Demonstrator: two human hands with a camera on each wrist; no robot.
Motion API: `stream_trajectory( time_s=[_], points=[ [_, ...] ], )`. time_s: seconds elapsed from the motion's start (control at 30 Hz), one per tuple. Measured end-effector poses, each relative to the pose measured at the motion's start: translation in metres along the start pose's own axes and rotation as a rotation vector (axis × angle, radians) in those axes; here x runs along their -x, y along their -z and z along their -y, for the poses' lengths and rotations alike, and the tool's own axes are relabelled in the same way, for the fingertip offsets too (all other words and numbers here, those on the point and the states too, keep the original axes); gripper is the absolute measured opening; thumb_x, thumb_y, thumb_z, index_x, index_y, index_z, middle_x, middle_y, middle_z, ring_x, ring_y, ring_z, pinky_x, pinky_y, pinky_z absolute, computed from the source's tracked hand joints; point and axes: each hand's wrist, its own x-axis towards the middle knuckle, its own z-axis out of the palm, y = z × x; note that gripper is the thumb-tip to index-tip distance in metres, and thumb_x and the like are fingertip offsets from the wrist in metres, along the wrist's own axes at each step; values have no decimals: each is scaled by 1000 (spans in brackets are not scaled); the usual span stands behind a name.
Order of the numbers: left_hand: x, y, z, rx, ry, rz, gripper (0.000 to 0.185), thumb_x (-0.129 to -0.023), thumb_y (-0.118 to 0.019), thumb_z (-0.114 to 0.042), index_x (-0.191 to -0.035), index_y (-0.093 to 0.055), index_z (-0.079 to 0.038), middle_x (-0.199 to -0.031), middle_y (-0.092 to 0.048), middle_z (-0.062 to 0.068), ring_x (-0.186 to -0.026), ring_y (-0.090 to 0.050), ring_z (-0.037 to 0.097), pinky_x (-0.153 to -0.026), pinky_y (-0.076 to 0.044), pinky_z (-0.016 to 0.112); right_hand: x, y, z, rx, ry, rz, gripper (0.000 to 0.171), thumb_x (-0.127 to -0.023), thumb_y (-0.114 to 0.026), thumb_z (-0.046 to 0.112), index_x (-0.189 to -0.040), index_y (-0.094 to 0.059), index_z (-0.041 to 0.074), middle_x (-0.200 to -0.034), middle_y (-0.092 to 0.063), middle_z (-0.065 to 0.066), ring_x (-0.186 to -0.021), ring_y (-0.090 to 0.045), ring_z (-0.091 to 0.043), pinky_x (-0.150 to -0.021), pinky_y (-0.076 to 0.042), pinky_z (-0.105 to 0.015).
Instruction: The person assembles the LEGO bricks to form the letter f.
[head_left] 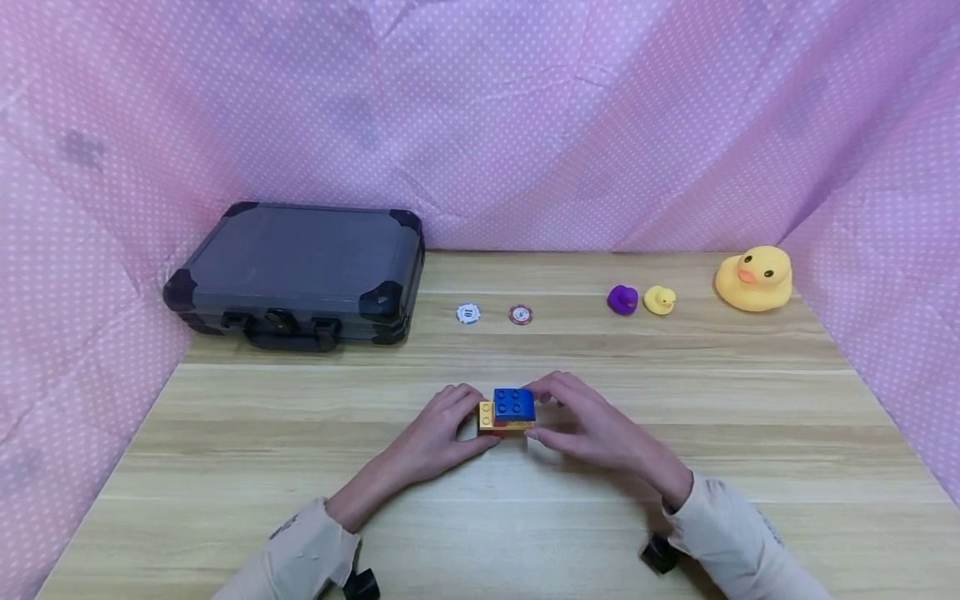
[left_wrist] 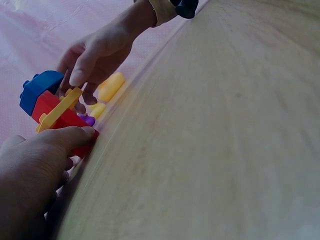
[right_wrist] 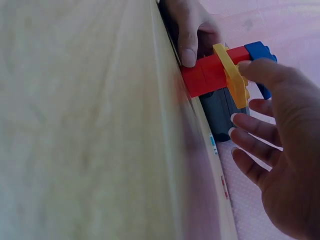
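A small stack of toy building bricks stands on the table in front of me. Red bricks [right_wrist: 206, 76] form its base, a yellow plate [right_wrist: 231, 75] crosses above them, another red brick [left_wrist: 45, 103] sits over that, and a blue brick [head_left: 514, 402] with a rounded side tops it. My left hand [head_left: 442, 429] grips the red base low down, thumb on the near side and fingers behind. On the other side, my right hand [head_left: 588, 421] has its fingers spread and loosely bent, with the thumb tip right at the yellow plate's end and the forefinger close to the blue brick.
A dark grey case [head_left: 300, 254] lies at the back left. Two poker chips, one white [head_left: 468, 313] and one red [head_left: 521, 314], are beyond the bricks. Further right stand a purple duck [head_left: 622, 300], a small yellow duck [head_left: 659, 300] and a large yellow duck [head_left: 754, 280].
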Motion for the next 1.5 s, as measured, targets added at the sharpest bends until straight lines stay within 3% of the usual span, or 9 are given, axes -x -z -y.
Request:
stream_trajectory(
  time_s=[0.27, 0.53, 0.67, 0.8, 1.0, 1.17, 1.5],
  points=[
    [0, 0, -1, 3, 9, 4, 37, -90, -84, -32, -118, -67, -14, -114, -62, -4, -103, -54, 14, -90, -49, 39, 1, -3, -4, -23, -14, -26, 40, -90, -83, 17, -124, -62, 22, -122, -60, 9, -109, -57, -17, -92, -52, -40],
    [-1, 0, -1, 9, 15, 11, 38, -91, -83, -34, -119, -66, -15, -116, -61, -4, -105, -54, 14, -92, -48, 41, 1, -5, -6, -34, 5, -34, 37, -92, -82, 15, -122, -61, 20, -121, -60, 6, -105, -58, -19, -89, -53, -37],
    [0, 1, 0, 92, 54, 23, 46, -91, -82, -35, -129, -63, -16, -120, -61, -7, -108, -53, 12, -94, -48, 40, 1, -5, -6, -45, 9, -34, 36, -92, -81, 14, -122, -62, 20, -120, -60, 6, -103, -57, -19, -86, -53, -36],
    [2, 4, 1, 239, 100, 27, 55, -92, -81, -35, -137, -56, -17, -118, -59, -7, -106, -54, 12, -91, -49, 35, 1, -5, -6, -44, 25, -43, 35, -92, -81, 14, -120, -62, 20, -118, -61, 7, -101, -57, -18, -84, -52, -34],
    [5, 9, 1, 396, 127, -16, 46, -94, -78, -30, -131, -55, -16, -111, -61, -3, -100, -58, 15, -88, -48, 33, 0, -6, -7, -51, 18, -53, 34, -92, -81, 15, -120, -62, 21, -117, -61, 9, -99, -57, -17, -82, -52, -32],
    [5, 12, 1, 384, 101, -37, 34, -96, -77, -28, -123, -59, -16, -111, -62, -2, -100, -58, 16, -87, -48, 35, 0, -8, -8, -64, 15, -56, 31, -93, -79, 13, -119, -62, 19, -116, -61, 6, -100, -57, -18, -83, -53, -33],
    [2, 12, -1, 342, 127, -100, 31, -96, -77, -26, -122, -64, -17, -113, -62, -7, -93, -60, 11, -82, -51, 32, -4, -12, -5, -92, 11, -114, 20, -96, -74, 8, -115, -67, 11, -112, -68, 2, -98, -62, -16, -84, -55, -33]
  ],
)
